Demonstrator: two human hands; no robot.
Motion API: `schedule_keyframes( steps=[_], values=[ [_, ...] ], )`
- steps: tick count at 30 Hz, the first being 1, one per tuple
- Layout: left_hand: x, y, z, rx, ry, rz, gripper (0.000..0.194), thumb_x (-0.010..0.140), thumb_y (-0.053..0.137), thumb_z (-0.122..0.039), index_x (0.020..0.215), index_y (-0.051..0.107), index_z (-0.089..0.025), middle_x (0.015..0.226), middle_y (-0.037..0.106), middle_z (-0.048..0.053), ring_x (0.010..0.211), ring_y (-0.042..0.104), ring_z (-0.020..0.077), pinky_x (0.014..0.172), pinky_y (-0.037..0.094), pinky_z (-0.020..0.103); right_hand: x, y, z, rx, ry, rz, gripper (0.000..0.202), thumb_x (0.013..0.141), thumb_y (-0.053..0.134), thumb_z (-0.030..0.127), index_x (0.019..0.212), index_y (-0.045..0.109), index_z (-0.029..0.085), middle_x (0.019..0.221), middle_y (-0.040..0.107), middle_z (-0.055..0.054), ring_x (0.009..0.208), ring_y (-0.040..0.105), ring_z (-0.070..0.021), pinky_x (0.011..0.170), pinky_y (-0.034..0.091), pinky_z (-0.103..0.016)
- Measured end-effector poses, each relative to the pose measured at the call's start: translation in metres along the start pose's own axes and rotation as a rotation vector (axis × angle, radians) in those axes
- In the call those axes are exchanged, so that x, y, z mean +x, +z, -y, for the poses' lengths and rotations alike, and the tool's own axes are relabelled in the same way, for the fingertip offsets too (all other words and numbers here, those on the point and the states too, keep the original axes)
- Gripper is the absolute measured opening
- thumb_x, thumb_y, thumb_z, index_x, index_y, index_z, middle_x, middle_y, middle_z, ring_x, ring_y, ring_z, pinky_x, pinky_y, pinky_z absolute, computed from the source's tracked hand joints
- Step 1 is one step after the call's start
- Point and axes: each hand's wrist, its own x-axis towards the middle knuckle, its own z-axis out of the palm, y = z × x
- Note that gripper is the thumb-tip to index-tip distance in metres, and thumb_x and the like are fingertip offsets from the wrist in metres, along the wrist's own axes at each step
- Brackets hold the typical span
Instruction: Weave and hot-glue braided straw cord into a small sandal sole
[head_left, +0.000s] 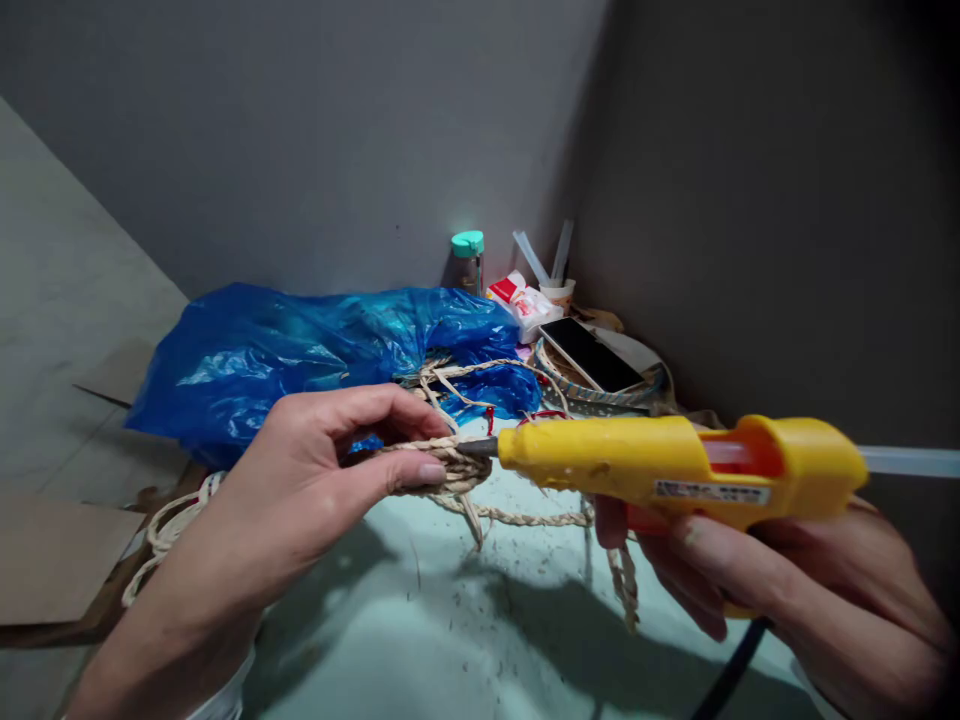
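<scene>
My left hand [337,460] pinches a small coil of braided straw cord [461,478] between thumb and fingers, above the table. My right hand [772,570] is wrapped round the grip of a yellow hot glue gun [607,452], with a clear glue stick [911,461] poking out of its back end. The gun's dark nozzle meets the coil beside my left fingertips; whether glue is coming out cannot be seen. From the coil, a length of the braid runs right behind the gun and hangs down below it. The left fingers behind the coil are partly hidden.
A blue plastic bag [300,350] lies behind my left hand, with straw braid at its mouth. Farther back are a smartphone [592,354] on a round tray, a cup [559,292] of glue sticks and a jar with a teal lid [468,243]. Scraps litter the pale green tabletop [420,640].
</scene>
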Motion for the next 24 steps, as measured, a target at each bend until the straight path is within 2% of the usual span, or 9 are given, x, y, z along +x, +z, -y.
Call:
schedule_keyframes(
  steps=[4, 10, 14, 19, 22, 24],
  values=[
    [0.000, 0.000, 0.002, 0.040, 0.034, -0.023, 0.012, 0.073, 0.080, -0.018, 0.073, 0.079, -0.030, 0.072, 0.078, -0.009, 0.068, 0.069, 0.0093, 0.060, 0.051, 0.010, 0.001, -0.007, -0.006, -0.060, -0.058, 0.035, 0.036, 0.079, 0.070, 0.064, 0.076, 0.081, 0.030, 0.058, 0.065, 0.000, 0.040, 0.046, -0.0098, 0.037, 0.039, -0.022],
    [0.001, 0.000, 0.002, 0.064, 0.061, -0.017, 0.013, 0.073, 0.081, -0.020, 0.072, 0.079, -0.033, 0.070, 0.078, -0.009, 0.066, 0.070, 0.0097, 0.059, 0.052, 0.011, 0.009, -0.023, -0.021, -0.189, -0.273, 0.169, 0.029, 0.092, 0.061, 0.052, 0.083, 0.080, 0.031, 0.063, 0.070, 0.000, 0.039, 0.052, -0.0117, 0.034, 0.042, -0.023],
    [0.002, 0.001, 0.003, 0.089, 0.071, -0.025, 0.012, 0.073, 0.081, -0.022, 0.073, 0.080, -0.034, 0.071, 0.078, -0.009, 0.065, 0.071, 0.0103, 0.056, 0.051, 0.011, 0.009, -0.022, -0.019, -0.226, -0.331, 0.145, 0.028, 0.095, 0.059, 0.049, 0.080, 0.077, 0.033, 0.053, 0.064, 0.003, 0.038, 0.052, -0.0126, 0.035, 0.042, -0.023],
    [0.002, 0.001, 0.004, 0.125, 0.061, -0.037, 0.009, 0.072, 0.082, -0.025, 0.072, 0.080, -0.034, 0.069, 0.078, -0.008, 0.062, 0.070, 0.0119, 0.051, 0.051, 0.013, 0.010, -0.022, -0.019, -0.250, -0.395, 0.127, 0.030, 0.096, 0.059, 0.049, 0.075, 0.075, 0.034, 0.052, 0.064, 0.004, 0.037, 0.052, -0.0129, 0.037, 0.045, -0.024],
    [0.001, 0.000, 0.003, 0.134, 0.062, -0.032, 0.006, 0.072, 0.082, -0.027, 0.072, 0.080, -0.032, 0.066, 0.077, -0.008, 0.060, 0.069, 0.0129, 0.050, 0.051, 0.015, 0.008, -0.021, -0.017, -0.264, -0.380, 0.125, 0.028, 0.094, 0.060, 0.051, 0.079, 0.077, 0.035, 0.052, 0.064, 0.003, 0.036, 0.051, -0.0135, 0.039, 0.046, -0.025],
    [0.000, -0.001, 0.002, 0.146, 0.037, -0.023, 0.003, 0.072, 0.082, -0.028, 0.072, 0.080, -0.031, 0.066, 0.077, -0.007, 0.062, 0.069, 0.0137, 0.051, 0.051, 0.016, 0.007, -0.020, -0.014, -0.268, -0.341, 0.085, 0.027, 0.090, 0.065, 0.053, 0.075, 0.078, 0.034, 0.050, 0.062, 0.002, 0.039, 0.051, -0.0145, 0.046, 0.052, -0.026]
  ],
)
